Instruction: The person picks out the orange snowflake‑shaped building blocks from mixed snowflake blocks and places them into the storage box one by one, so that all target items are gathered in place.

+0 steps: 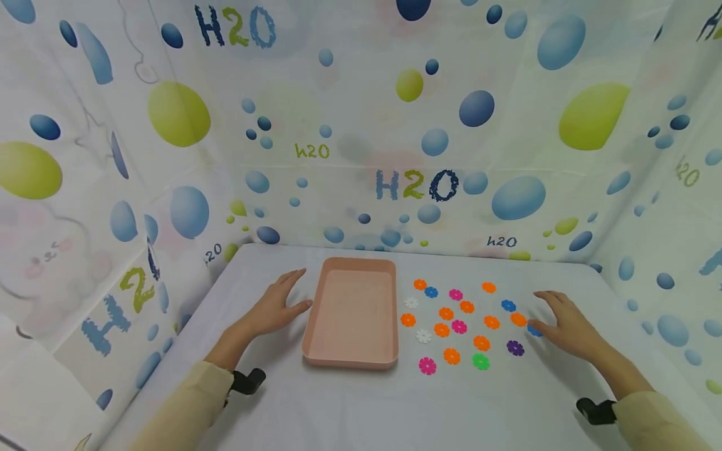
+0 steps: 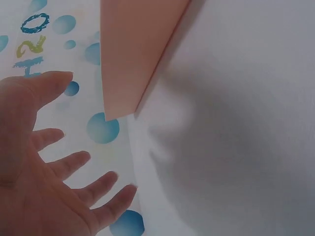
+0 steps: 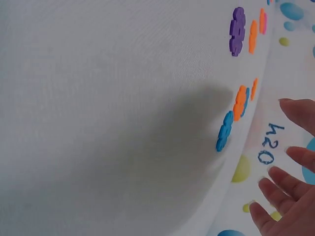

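We record the left hand (image 1: 274, 307) just beside the left wall of the tray (image 1: 355, 313), fingers spread, thumb held away from them; it grips nothing. The tray, pink, lies flat on the table (image 1: 350, 410). To its right we find the discs (image 1: 446, 314) scattered, many orange, with pink, white, blue, green and purple among them. The right hand (image 1: 568, 326) hovers at the right edge of the scatter, fingers loosely extended, likewise gripping nothing. Nearest it is a blue disc (image 3: 225, 131), partly covered by the thumb in the head view; the right wrist view shows it apart from the fingertips, though we cannot judge the height between. An orange disc (image 1: 518, 319) lies just beside the blue one, the purple disc (image 1: 515, 348) near both.
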{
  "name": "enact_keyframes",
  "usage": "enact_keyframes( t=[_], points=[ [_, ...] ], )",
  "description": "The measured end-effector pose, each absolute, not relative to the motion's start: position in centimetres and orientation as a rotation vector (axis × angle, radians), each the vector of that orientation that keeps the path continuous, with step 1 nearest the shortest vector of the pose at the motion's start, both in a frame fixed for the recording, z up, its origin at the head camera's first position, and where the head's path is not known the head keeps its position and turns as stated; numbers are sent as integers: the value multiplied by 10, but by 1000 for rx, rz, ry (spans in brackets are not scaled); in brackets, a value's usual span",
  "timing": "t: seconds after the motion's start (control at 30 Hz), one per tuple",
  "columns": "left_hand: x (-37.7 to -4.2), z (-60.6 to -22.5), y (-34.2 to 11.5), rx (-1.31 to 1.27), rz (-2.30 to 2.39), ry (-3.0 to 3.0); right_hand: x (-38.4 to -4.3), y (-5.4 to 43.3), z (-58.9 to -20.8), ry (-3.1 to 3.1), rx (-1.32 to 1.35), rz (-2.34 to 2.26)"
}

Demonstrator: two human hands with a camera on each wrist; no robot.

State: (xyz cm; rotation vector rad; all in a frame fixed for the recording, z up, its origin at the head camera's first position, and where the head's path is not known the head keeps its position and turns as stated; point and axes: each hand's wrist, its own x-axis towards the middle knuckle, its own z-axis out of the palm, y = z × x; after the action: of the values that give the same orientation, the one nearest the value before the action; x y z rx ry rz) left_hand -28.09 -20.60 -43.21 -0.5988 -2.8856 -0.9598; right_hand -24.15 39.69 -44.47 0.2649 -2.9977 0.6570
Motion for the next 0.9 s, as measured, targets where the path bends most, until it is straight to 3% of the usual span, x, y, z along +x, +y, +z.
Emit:
enact_keyframes(
  t=[0.9],
  points=[
    [-286, -438, -199, -245, -1737, -3011, -254, 389, -445, -3160, 118, 879]
  ],
)
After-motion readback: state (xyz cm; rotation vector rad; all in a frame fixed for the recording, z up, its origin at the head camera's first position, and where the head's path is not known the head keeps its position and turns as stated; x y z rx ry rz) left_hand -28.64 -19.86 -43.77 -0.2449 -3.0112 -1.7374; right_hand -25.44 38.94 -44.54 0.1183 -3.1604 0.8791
